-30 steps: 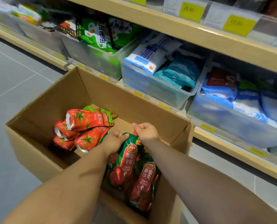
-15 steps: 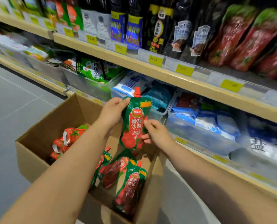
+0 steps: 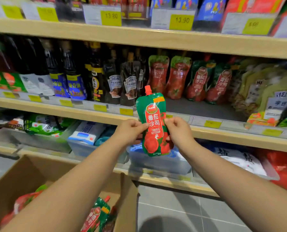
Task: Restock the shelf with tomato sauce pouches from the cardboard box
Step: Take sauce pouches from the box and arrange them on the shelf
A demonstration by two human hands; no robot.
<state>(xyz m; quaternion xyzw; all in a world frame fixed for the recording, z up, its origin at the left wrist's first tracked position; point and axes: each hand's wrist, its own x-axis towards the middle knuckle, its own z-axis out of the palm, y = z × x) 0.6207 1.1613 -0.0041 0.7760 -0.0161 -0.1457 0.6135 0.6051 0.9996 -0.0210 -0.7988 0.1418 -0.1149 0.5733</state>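
Pinching upright ketchup pouch [image 3: 153,124]: left hand [image 3: 130,131], right hand [image 3: 178,130], forearms raised shelfward.

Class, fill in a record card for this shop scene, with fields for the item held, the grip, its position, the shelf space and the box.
Item held: tomato ketchup pouch, upright, red spout on top, label facing the camera
Grip: left hand pinches its left edge; right hand pinches its right edge
Position: in front of the middle shelf, not yet on it
Shelf space: bare surface in front of matching pouches standing at the back
Box: cardboard box below, spare pouches lying inside
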